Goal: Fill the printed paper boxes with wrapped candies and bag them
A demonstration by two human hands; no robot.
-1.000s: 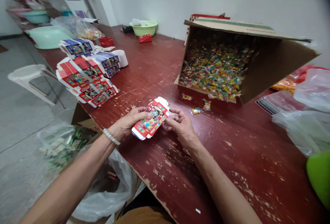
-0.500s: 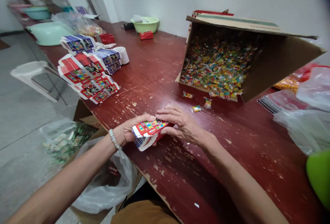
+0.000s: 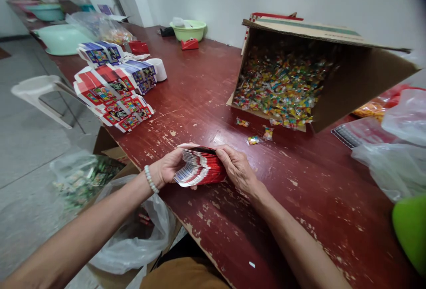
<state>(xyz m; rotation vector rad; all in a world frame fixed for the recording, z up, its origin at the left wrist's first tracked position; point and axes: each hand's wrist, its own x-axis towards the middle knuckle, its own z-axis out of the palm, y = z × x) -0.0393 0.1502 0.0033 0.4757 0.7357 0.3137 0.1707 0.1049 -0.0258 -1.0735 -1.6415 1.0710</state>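
A stack of flat red printed cartons (image 3: 199, 168) stands on edge near the table's front edge, its layered edges fanned toward me. My left hand (image 3: 169, 167), with a white bead bracelet at the wrist, grips the stack's left end. My right hand (image 3: 237, 168) is curled over the stack's right end and top. Both hands press the stack between them on the worn red table (image 3: 299, 191).
Piles of red and blue folded cartons (image 3: 113, 91) lie at the left. A tipped cardboard box (image 3: 346, 76) spills small wrapped sweets (image 3: 276, 87), a few loose ones (image 3: 253, 139) just beyond my hands. Plastic bags (image 3: 392, 165) lie right; bowls, tape dispensers and a stool stand farther off.
The stack has turned from lying face-up to standing on edge, its edges fanned. Both hands shifted slightly toward me and closed on its two ends.
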